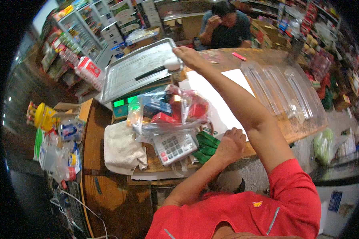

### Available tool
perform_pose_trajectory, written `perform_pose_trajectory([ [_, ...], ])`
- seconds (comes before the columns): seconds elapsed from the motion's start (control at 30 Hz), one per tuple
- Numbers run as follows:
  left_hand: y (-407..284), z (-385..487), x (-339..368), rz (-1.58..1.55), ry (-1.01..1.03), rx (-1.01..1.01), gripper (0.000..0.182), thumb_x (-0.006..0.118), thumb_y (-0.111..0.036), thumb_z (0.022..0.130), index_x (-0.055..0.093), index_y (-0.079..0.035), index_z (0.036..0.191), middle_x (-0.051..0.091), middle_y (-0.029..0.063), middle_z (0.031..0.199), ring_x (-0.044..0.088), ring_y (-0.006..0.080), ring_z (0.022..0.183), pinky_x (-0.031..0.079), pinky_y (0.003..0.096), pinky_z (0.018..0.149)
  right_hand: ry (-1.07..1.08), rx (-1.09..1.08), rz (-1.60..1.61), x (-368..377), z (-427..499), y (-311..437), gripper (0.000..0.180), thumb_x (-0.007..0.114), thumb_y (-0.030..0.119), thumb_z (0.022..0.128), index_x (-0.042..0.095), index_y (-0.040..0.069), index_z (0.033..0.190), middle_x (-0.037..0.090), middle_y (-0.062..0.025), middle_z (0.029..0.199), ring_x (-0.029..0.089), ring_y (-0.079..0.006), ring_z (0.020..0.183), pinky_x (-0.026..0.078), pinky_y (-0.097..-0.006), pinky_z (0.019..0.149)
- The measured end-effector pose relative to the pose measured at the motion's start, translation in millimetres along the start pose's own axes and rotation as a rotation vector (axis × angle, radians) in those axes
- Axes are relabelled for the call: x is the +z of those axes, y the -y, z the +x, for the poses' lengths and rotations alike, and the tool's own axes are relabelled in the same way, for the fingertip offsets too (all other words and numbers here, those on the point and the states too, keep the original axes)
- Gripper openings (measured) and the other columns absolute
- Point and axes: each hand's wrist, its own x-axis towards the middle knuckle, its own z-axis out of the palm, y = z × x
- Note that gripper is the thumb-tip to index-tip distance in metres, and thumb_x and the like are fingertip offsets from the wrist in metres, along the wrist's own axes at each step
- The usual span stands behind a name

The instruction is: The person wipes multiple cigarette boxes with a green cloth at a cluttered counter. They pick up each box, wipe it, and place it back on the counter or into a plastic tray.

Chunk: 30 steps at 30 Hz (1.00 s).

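Observation:
My right hand [188, 56] reaches across to the far right corner of a shallow metal tray [119, 82], fingers curled at its rim. On that tray, close to the hand, lie a rounded white object [171, 64] and a long dark strip [149, 73]; what they are is unclear. Beneath it is a weighing scale [119, 110] with a lit green display. My left hand [232, 143] rests, fingers bent, at the near edge of a large white sheet [211, 89]. Beside it are a dark green cloth item [205, 146] and a white desk calculator [175, 146]. Whether its fingers grip anything is hidden.
A clear plastic bag of red and blue packets [170, 110] lies behind the calculator. A cream towel [121, 148] is at left. Long clear plastic packages [275, 89] and a pink object [239, 56] lie on the wooden table [290, 130]. Across it sits a person [226, 27].

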Motion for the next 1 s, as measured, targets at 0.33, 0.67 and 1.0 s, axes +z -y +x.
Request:
perform_pose_trajectory([
  [0.33,10.3,1.2,-0.2,0.05,-0.135,0.102,0.012,0.065,-0.01,0.078,0.062,-0.004,0.088,0.063,0.0142,0.094,0.06,0.0325,0.091,0.049,0.0448,0.077,-0.175,-0.009,-0.242,-54.9,-32.2,12.3,0.057,0.059,0.05,0.091,0.067,0.001,0.118,0.067,-0.0244,0.116,0.063,-0.0401,0.109,0.048,-0.0463,0.093],
  [0.67,-5.2,7.7,-1.5,0.056,-0.1,0.065,0.007,0.063,-0.007,0.08,0.064,-0.003,0.086,0.065,0.012,0.095,0.061,0.0323,0.092,0.05,0.0433,0.08,-0.315,0.432,-0.91,-344.6,-246.7,-84.6,0.056,0.067,0.049,0.085,0.068,0.001,0.116,0.069,-0.0203,0.115,0.066,-0.0365,0.106,0.051,-0.0436,0.091],
  [1.0,-6.6,7.1,-1.8,0.089,-0.109,0.072,0.005,0.062,-0.005,0.08,0.063,-0.003,0.085,0.064,0.0112,0.094,0.06,0.0327,0.091,0.049,0.0433,0.079,-0.267,0.747,-1.204,-402.2,-379.0,-130.5,0.031,0.073,0.032,0.079,0.074,0.005,0.095,0.072,-0.0176,0.097,0.068,-0.0359,0.096,0.054,-0.0483,0.083],
])
